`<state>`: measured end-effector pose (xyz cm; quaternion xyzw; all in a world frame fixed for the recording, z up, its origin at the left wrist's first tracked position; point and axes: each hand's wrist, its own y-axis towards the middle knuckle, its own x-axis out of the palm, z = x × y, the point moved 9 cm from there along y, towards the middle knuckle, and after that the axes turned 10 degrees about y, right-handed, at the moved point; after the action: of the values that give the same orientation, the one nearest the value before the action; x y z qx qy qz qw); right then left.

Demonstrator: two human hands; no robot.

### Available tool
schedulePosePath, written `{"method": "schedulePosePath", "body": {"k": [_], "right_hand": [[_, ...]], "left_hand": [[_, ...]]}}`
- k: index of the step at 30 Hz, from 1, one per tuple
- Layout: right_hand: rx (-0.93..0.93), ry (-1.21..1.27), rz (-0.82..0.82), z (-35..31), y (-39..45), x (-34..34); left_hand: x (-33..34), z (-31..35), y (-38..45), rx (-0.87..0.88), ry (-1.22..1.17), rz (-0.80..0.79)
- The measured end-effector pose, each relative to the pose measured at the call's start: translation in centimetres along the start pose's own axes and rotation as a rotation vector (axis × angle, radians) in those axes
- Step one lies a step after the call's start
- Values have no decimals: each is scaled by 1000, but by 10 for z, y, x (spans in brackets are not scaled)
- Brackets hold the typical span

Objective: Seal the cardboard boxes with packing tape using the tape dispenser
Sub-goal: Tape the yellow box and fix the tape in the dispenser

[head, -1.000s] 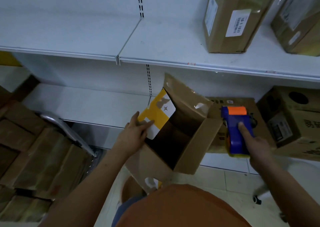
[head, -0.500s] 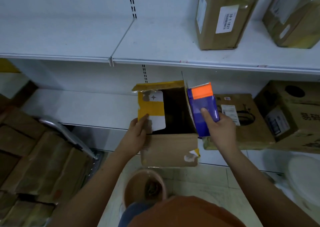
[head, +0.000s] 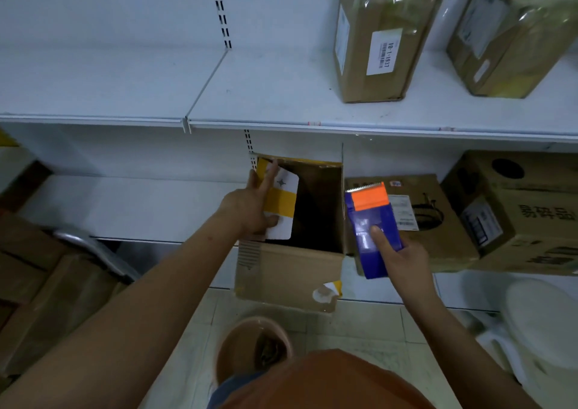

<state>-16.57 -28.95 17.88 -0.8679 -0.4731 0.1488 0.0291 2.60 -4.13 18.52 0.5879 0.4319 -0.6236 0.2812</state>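
Note:
An open cardboard box [head: 287, 275] is held up in front of the lower shelf, its dark inside facing me. My left hand [head: 251, 205] grips its left flap [head: 280, 203], a yellow and white panel, with fingers stretched up along it and the thumb under it. My right hand [head: 402, 252] holds a blue tape dispenser [head: 370, 233] with an orange top and a toothed blade, just right of the box's right wall; the index finger lies along its face. The near flap hangs down, with a torn bit of tape at its lower right corner.
Two taped boxes [head: 380, 35] [head: 513, 30] stand on the upper white shelf [head: 250, 96]. Two more cartons [head: 434, 218] [head: 519, 208] sit on the lower shelf at right. Flattened cardboard [head: 40, 277] is piled at left. A brown bucket [head: 253, 349] and a white stool [head: 538, 324] stand on the tiled floor.
The box has turned from slanted to square-on with its opening toward me. My left hand slid up along the yellow flap. The dispenser swung in beside the box's right wall, then dropped a little.

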Motion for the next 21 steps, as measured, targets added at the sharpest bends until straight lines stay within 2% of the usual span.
{"method": "schedulePosePath", "body": {"k": [2, 5, 9, 15, 21], "right_hand": [[6, -7, -13, 2, -1, -4], [46, 2, -2, 9, 0, -11], [131, 11, -1, 15, 5, -22], [155, -28, -41, 8, 14, -36], [135, 6, -59, -8, 18, -38]], "left_hand": [[-1, 5, 9, -21, 37, 4], [-18, 5, 17, -111, 46, 122], [-46, -11, 20, -291, -120, 278], [-54, -19, 31, -469, -207, 239], [-41, -39, 23, -543, -410, 319]]}}
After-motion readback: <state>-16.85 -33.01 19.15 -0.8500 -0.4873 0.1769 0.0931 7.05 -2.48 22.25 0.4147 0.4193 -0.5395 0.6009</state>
